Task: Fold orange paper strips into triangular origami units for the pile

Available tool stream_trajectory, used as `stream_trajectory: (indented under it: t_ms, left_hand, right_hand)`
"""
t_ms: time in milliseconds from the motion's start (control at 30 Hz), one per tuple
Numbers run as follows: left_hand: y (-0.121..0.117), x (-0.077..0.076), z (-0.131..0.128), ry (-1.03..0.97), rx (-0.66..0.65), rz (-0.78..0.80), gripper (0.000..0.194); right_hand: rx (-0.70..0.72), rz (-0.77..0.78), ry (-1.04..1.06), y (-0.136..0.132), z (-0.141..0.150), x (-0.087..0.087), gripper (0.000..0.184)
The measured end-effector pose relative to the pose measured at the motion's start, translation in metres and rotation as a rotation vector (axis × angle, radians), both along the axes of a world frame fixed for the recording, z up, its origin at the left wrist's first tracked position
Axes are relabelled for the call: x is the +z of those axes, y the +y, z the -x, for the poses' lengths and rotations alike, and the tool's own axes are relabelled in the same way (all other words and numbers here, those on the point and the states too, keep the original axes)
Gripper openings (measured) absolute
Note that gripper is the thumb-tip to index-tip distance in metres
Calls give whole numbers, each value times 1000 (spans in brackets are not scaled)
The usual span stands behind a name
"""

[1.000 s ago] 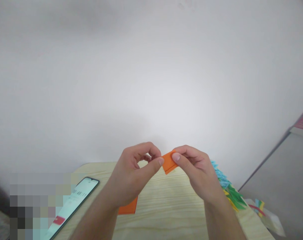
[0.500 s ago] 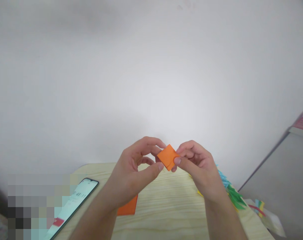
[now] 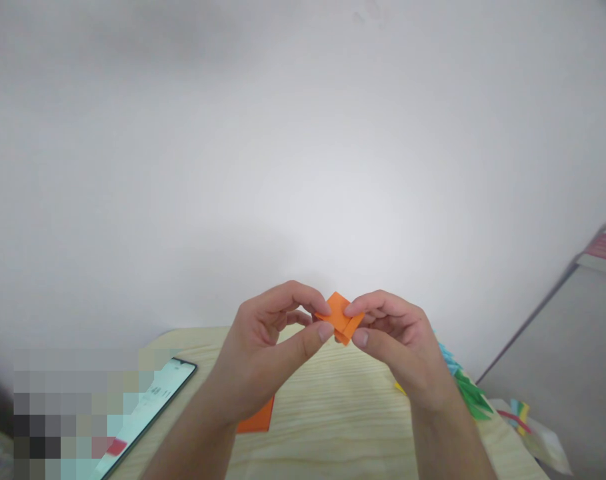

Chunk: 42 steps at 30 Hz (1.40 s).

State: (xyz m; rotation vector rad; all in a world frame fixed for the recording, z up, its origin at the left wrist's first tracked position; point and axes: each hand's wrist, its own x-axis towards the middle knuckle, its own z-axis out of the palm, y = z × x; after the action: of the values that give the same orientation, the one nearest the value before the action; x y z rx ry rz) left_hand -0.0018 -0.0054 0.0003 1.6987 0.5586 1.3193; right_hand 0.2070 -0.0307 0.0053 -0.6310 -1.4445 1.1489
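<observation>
A phone [image 3: 147, 407] and flat orange sheet [image 3: 257, 418] lie on the pale wood-grain counter [image 3: 333, 407]; above it, left hand [image 3: 263, 360] and right hand [image 3: 403, 347] pinch a small folded orange paper [image 3: 341, 317] between narrow fingers [image 3: 317, 332].

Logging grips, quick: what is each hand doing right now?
Left hand: pinching the folded orange paper.
Right hand: pinching the same paper.

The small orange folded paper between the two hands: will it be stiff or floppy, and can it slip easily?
The orange folded paper is probably light and fairly stiff: its layered folds keep their shape between the left hand and right hand. It may slip, since only fingertips pinch its edges. Hard pressing would likely crease it.
</observation>
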Motion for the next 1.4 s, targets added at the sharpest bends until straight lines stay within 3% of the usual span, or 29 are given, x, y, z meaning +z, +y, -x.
stream_trajectory:
  t_ms: [500,900,1133,1400]
  left_hand:
    - [0,3,0,-46,-40,-134,19]
    - [-7,5,-4,-98,31,-202,21]
    - [-8,4,-6,-151,3,-208,20]
    - [-8,-1,-5,-202,102,-170,22]
  right_hand:
    - [-113,-199,-59,0,5,-1,16]
    - [-195,-295,-103,-2,8,-2,19]
    - [-232,-193,-30,-6,10,-1,26]
    - [-294,-193,13,-2,6,-5,12]
